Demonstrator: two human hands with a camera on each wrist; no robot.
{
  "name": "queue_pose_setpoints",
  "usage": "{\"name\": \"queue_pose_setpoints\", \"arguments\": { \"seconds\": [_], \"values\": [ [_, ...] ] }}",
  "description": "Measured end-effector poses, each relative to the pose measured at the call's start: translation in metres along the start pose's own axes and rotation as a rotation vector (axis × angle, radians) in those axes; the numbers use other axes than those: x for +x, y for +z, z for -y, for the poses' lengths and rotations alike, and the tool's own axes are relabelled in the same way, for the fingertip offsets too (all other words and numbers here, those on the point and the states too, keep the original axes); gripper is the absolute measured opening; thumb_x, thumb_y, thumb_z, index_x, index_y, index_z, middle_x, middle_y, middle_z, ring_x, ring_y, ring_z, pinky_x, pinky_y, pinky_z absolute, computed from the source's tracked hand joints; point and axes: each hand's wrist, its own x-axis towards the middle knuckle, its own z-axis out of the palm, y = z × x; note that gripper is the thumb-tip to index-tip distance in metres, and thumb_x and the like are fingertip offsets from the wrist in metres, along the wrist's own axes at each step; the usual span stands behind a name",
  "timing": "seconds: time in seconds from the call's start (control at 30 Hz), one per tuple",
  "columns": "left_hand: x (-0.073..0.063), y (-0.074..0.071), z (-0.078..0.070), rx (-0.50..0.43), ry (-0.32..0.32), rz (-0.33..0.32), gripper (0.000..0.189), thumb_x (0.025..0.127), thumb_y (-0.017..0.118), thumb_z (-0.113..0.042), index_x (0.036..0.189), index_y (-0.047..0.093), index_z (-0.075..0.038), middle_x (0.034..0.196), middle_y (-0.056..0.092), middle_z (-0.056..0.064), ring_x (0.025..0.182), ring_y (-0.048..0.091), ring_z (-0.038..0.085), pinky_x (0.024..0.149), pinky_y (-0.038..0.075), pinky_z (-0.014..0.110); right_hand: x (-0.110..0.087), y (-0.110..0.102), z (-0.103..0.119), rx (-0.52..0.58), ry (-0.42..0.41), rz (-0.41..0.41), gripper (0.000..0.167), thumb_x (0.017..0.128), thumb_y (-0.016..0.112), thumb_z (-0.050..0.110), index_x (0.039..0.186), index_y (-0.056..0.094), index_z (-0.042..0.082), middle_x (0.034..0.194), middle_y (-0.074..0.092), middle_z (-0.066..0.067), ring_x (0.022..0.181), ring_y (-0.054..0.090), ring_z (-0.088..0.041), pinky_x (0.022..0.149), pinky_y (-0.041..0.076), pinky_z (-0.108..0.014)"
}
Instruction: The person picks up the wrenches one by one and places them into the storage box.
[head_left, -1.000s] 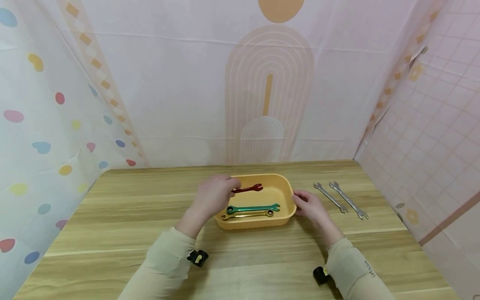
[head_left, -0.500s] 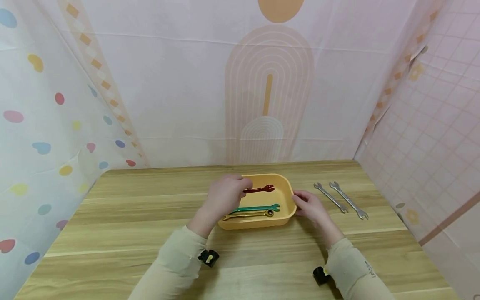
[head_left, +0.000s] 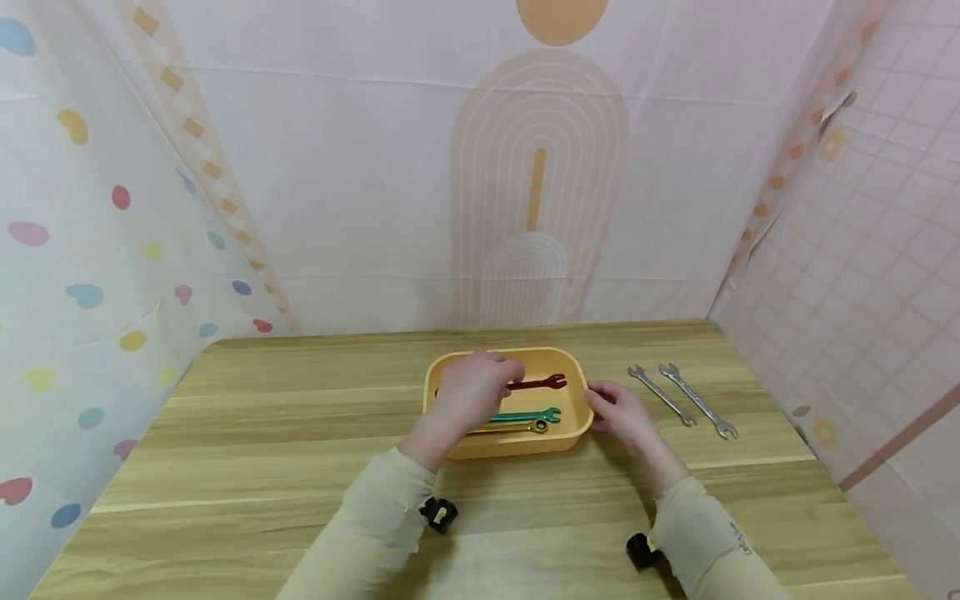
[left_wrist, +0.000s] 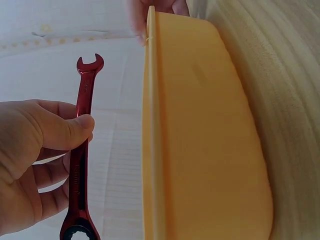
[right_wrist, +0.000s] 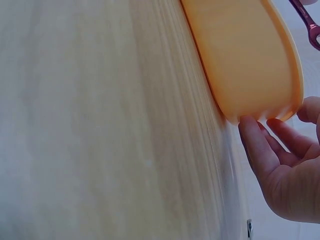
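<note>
My left hand [head_left: 471, 390] pinches a red combination wrench [left_wrist: 80, 165] between thumb and fingers, near the middle of its shaft. It holds the wrench over the yellow plastic bin [head_left: 517, 450]; its forked end points right in the head view, while the left wrist view shows the ratchet ring at the other end. A green wrench [head_left: 531, 416] and a gold wrench [head_left: 504, 429] lie side by side along the bin's near side, their left ends hidden behind my left hand. At the bin's right end my right hand [head_left: 621, 410] holds the rim and outer wall with its fingertips.
Two silver open-end wrenches, a shorter one [head_left: 663, 396] and a longer one [head_left: 699, 402], lie slanted on the wooden table [head_left: 262, 433] right of the bin. Patterned cloth [head_left: 360, 192] hangs behind the table and along both sides.
My left hand has moved right across the bin with the red wrench, uncovering the bin's left end and covering more of the green and gold wrenches. The right hand has stayed in place.
</note>
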Motion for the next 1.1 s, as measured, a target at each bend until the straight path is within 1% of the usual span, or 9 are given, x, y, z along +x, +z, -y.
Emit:
{"name": "queue_pose_setpoints", "arguments": {
  "seconds": [0.2,0.47,0.7,0.9,1.1],
  "values": [
    [0.000,0.008,0.001,-0.017,-0.008,0.005,0.022,0.082,0.079,-0.006,0.097,0.072,-0.020,0.089,0.069,-0.002,0.080,0.065,0.018,0.055,0.052,0.031,-0.001,0.000,0.000,-0.002,-0.004,-0.001,0.041,0.103,0.051,0.009,0.137,0.046,-0.013,0.134,0.049,-0.031,0.102,0.062,-0.025,0.083,0.057,-0.034],
    [0.001,0.019,0.005,-0.015,-0.060,0.058,0.021,0.083,0.079,-0.006,0.096,0.072,-0.021,0.090,0.068,-0.002,0.081,0.064,0.018,0.058,0.053,0.033,0.000,0.000,-0.001,-0.002,-0.013,0.005,0.041,0.104,0.050,0.009,0.137,0.046,-0.014,0.133,0.050,-0.031,0.102,0.061,-0.024,0.083,0.057,-0.034],
    [0.001,0.029,0.010,-0.036,-0.094,0.083,0.021,0.083,0.078,-0.005,0.094,0.070,-0.020,0.088,0.067,-0.002,0.081,0.063,0.020,0.060,0.053,0.035,-0.001,0.002,-0.001,0.013,-0.025,0.005,0.041,0.103,0.051,0.008,0.135,0.046,-0.017,0.129,0.052,-0.033,0.095,0.063,-0.021,0.078,0.057,-0.029],
    [0.003,0.039,0.014,-0.026,-0.119,0.116,0.021,0.083,0.079,-0.007,0.094,0.070,-0.022,0.088,0.066,-0.002,0.080,0.062,0.020,0.058,0.053,0.036,-0.001,0.002,-0.001,0.019,-0.032,0.019,0.042,0.103,0.051,0.008,0.136,0.045,-0.017,0.130,0.051,-0.034,0.097,0.063,-0.022,0.080,0.057,-0.032],
    [0.005,0.047,0.016,-0.026,-0.143,0.153,0.021,0.084,0.079,-0.009,0.096,0.070,-0.023,0.088,0.065,-0.002,0.080,0.061,0.019,0.059,0.053,0.037,-0.001,0.002,0.001,0.012,-0.023,0.019,0.042,0.104,0.050,0.009,0.137,0.045,-0.016,0.132,0.050,-0.033,0.096,0.062,-0.021,0.080,0.057,-0.031]
  ]
}}
